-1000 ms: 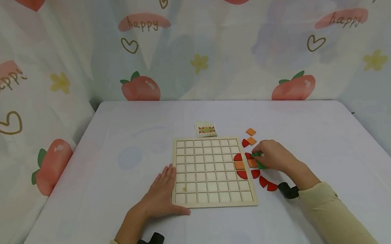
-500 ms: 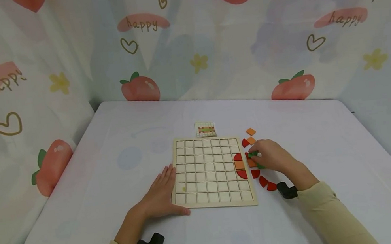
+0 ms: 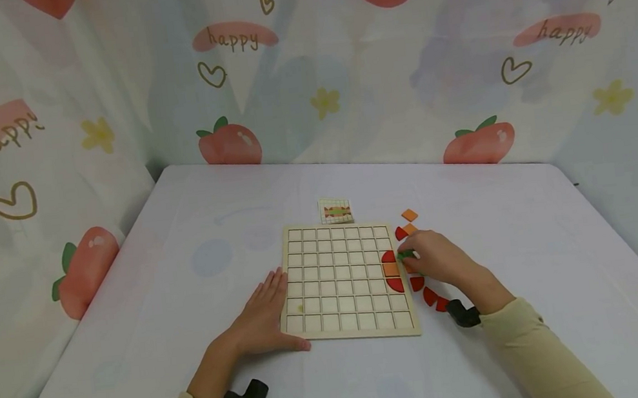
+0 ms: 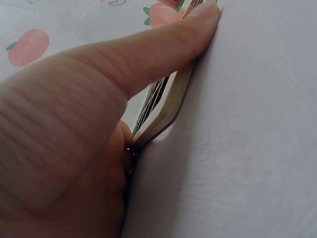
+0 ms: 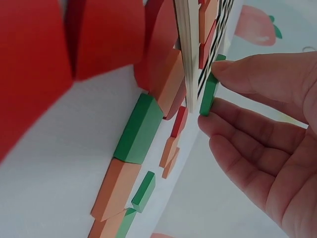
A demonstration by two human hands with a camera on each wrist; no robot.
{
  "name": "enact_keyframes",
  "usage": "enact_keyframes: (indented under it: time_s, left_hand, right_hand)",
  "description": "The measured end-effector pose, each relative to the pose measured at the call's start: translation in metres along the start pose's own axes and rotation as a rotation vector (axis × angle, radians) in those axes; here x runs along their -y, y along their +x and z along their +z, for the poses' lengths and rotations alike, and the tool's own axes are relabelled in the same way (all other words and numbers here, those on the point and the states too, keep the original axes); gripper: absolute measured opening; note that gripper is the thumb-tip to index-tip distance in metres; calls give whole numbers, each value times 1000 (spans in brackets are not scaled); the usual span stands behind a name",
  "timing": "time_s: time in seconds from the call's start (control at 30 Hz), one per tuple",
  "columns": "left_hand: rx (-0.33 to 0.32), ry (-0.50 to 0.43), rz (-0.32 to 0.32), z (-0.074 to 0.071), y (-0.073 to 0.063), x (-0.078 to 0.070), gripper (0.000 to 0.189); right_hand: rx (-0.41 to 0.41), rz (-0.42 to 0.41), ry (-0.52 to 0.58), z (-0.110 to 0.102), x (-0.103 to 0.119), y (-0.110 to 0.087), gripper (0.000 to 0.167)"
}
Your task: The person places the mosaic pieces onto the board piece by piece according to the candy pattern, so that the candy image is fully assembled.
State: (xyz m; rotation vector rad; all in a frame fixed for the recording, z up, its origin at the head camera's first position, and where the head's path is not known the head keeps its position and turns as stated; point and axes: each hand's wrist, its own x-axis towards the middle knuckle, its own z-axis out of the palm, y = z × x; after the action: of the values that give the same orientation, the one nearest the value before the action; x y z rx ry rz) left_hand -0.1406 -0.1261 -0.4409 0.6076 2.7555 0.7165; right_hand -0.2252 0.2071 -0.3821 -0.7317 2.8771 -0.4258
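Note:
A wooden grid board (image 3: 337, 303) lies on the table. At its left edge rests my left hand (image 3: 260, 317), fingers straight along the side and thumb (image 4: 168, 52) against the front edge. My right hand (image 3: 443, 257) pinches a small green square tile (image 5: 210, 91) between thumb and fingers, right at the board's right edge. In the board's right column sit an orange tile (image 3: 391, 270) and two red rounded tiles, one behind it and one in front. Part of the loose tiles is hidden under my right hand in the head view.
Loose red tiles (image 3: 430, 296), orange tiles (image 3: 409, 215) and green tiles (image 5: 138, 130) lie to the right of the board. Behind the board is a small pattern card (image 3: 336, 211). A printed curtain (image 3: 294, 72) hangs behind the table.
My right hand has moved left from among the loose tiles to the board's right edge, carrying the green tile. The left hand and the board have stayed still.

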Motion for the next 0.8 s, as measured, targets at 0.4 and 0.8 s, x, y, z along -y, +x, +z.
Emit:
enact_keyframes:
  time_s: [0.4, 0.8]
  left_hand:
    - [-11, -12, 0, -1, -1, -4, 126]
    - [-16, 0, -3, -1, -1, -3, 126]
  right_hand:
    - [-34, -89, 17, 6, 7, -1, 12]
    - [-8, -114, 0, 9, 17, 1, 18]
